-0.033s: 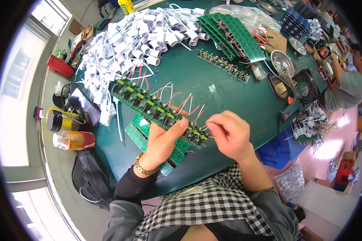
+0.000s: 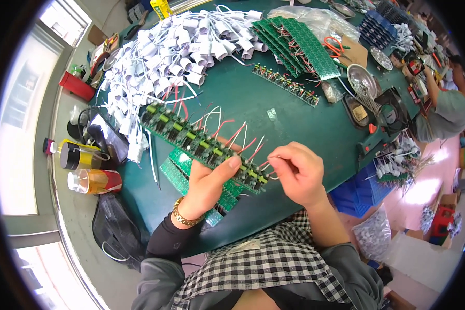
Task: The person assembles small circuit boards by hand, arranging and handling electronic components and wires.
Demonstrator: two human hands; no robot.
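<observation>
My left hand (image 2: 207, 187) grips a long green circuit board (image 2: 196, 142), thumb on top, tilted above the table. Yellow-green and dark components line it, and pairs of red and white wires stick up along its far edge. At the board's right end my right hand (image 2: 300, 173) is closed, thumb and forefinger pinching thin wire ends. Exactly how many wires are in the pinch cannot be made out. Beneath the held board lie flat green circuit boards (image 2: 178, 169), partly hidden by it and by my left hand.
White lamp sockets with cables (image 2: 163, 62) are heaped at the far left. Beyond the hands lie another populated board strip (image 2: 287, 85) and stacked green panels (image 2: 307, 46). A metal dish (image 2: 361, 78) and soldering-wire stand sit right; bottles (image 2: 95, 181) stand left. A co-worker (image 2: 444, 116) sits far right.
My right hand has shifted slightly right with the wires in its pinch. The held board has moved a little. Its wires lean slightly differently.
</observation>
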